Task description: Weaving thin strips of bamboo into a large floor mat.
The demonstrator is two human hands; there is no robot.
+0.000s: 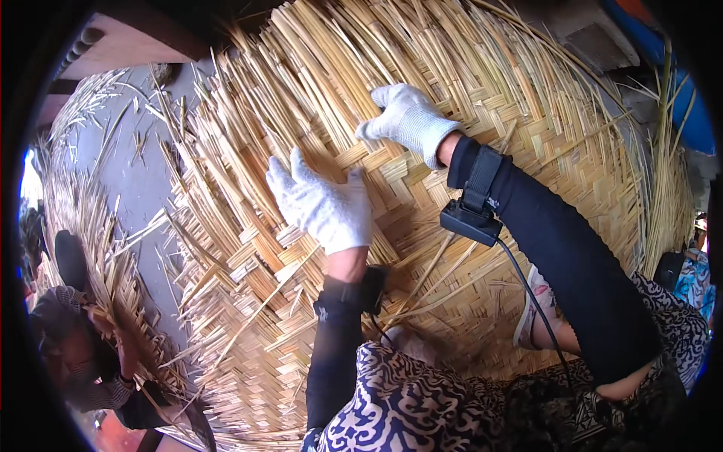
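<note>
1. The fingers (298, 164) of the left hand (324, 207) are spread, thumb well apart, palm down over the straw strips, gripping nothing visible; whether they touch the strips cannot be told.
2. The right hand (410, 120) is farther and to the right, its thumb and foremost fingers parted over the weave; no strip shows between them, and contact is unclear.
3. Both hands wear pale gloves.
4. The woven mat (286, 361) spreads beneath both hands, plaited on the near side, with long unwoven strips (331, 60) on the far side.
5. Grey floor (139, 188) shows to the left, scattered with straw bits.
6. Near left, another person (75, 339) is beside more straw (75, 203).
</note>
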